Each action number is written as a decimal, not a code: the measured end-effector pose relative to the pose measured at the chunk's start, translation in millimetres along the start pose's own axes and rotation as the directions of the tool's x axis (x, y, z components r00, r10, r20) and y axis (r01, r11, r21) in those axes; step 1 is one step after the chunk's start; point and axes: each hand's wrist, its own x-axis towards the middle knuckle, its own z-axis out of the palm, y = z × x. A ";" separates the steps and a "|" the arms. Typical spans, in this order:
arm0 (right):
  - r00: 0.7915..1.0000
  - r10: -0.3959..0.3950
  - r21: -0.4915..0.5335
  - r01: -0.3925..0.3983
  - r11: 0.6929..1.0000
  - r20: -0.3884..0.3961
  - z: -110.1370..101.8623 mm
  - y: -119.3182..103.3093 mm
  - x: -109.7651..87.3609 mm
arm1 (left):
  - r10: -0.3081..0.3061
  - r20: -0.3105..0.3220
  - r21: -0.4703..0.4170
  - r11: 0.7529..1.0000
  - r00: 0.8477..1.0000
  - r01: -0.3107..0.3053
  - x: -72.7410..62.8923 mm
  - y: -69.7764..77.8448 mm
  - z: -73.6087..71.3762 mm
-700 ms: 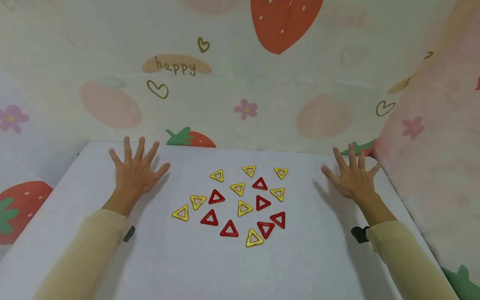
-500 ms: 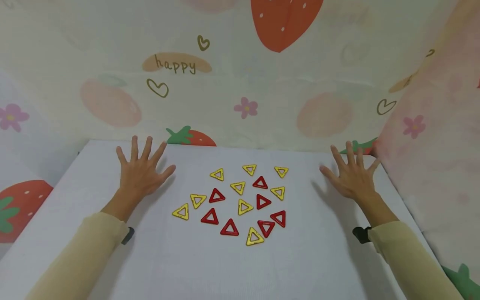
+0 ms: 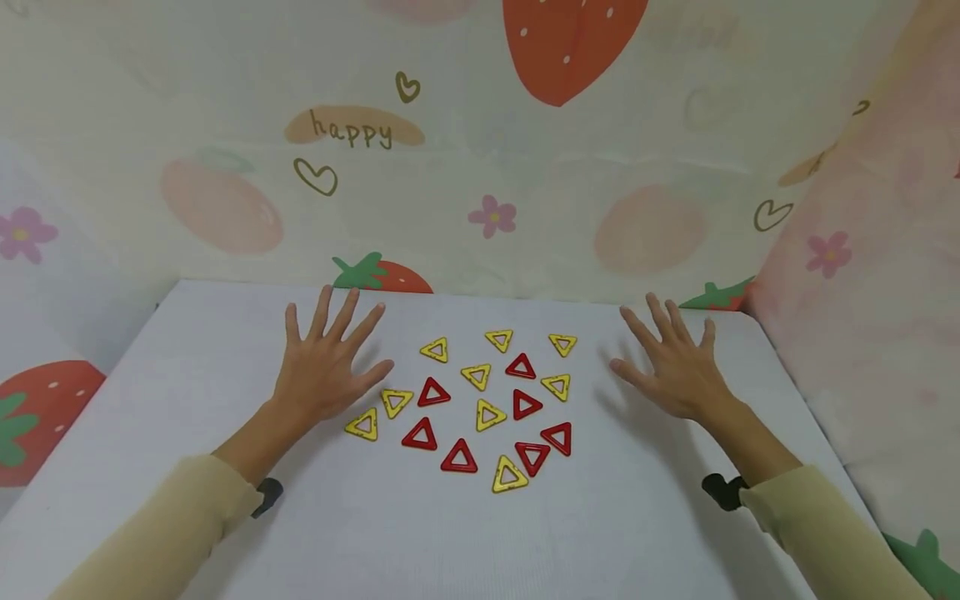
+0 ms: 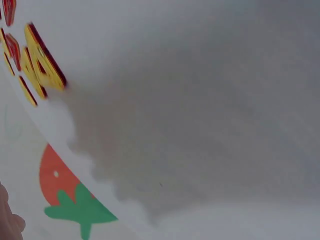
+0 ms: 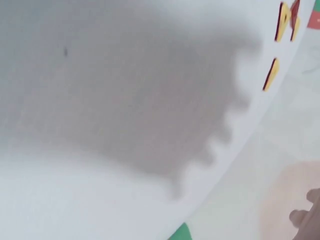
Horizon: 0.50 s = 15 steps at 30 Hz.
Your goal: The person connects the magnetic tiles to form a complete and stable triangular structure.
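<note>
My left hand [image 3: 321, 367] hovers over the table with fingers straight and spread, its thumb tip near a yellow triangle [image 3: 396, 402]. On the other side my right hand [image 3: 678, 367] is held palm down, fingers fanned out, with nothing in it. Between the hands lie several flat, hollow triangles in yellow and red, among them a red triangle [image 3: 421, 434], another yellow triangle [image 3: 490, 415] and a red triangle [image 3: 557, 438] at the right. In the left wrist view a yellow triangle [image 4: 44, 62] shows at the upper left. A yellow triangle [image 5: 270, 74] appears in the right wrist view too.
The white table [image 3: 420, 542] ends at the back against a cloth [image 3: 555, 167] printed with strawberries, flowers and hearts. A pink side cloth [image 3: 885, 333] hangs along the right edge. Black straps or devices [image 3: 723, 492] show at the cuffs.
Both hands have moved inward toward the triangles, the left one to the right and the right one to the left. The triangles stay where they were.
</note>
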 end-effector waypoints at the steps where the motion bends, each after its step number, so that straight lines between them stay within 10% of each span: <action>1: 1.000 -0.024 0.009 0.024 1.000 -0.001 1.0 -2.9 -1.3 | 0.009 0.002 -0.004 1.000 1.000 -0.009 -0.8 3.9 -0.4; 15: 0.984 -0.164 0.221 0.146 0.964 0.069 10.6 -42.1 -25.7 | 0.124 0.030 -0.096 0.988 0.992 -0.121 -14.1 57.4 -6.5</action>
